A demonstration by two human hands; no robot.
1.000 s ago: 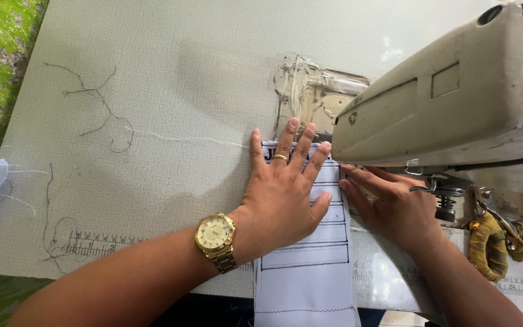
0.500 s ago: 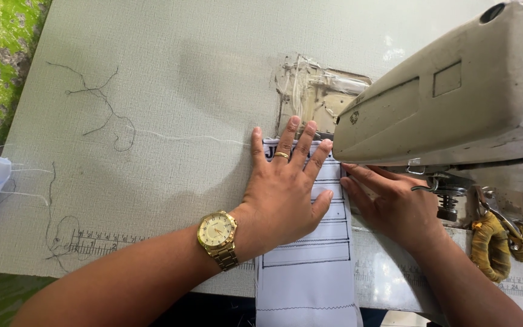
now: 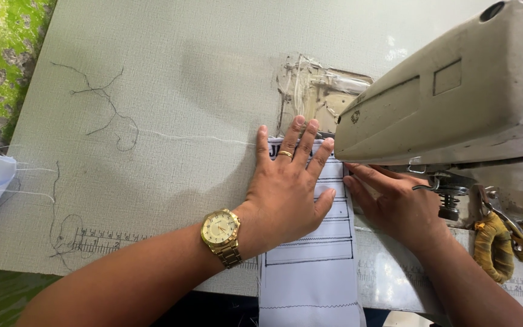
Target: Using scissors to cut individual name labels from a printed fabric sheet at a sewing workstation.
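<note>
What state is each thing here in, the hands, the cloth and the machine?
left hand: flat, fingers spread, pressing on the cloth
right hand: flat on the cloth, fingertips under the machine arm
white cloth strip: lying flat, hanging over the table edge
sewing machine: needle hidden
gold watch: on the left wrist
loose threads: strewn on the table

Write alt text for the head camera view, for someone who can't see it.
Seen from above, a left hand with a gold watch presses flat on a strip of white fabric at a beige sewing machine. The right hand rests beside it under the machine arm, and loose threads lie on the grey table.
</note>
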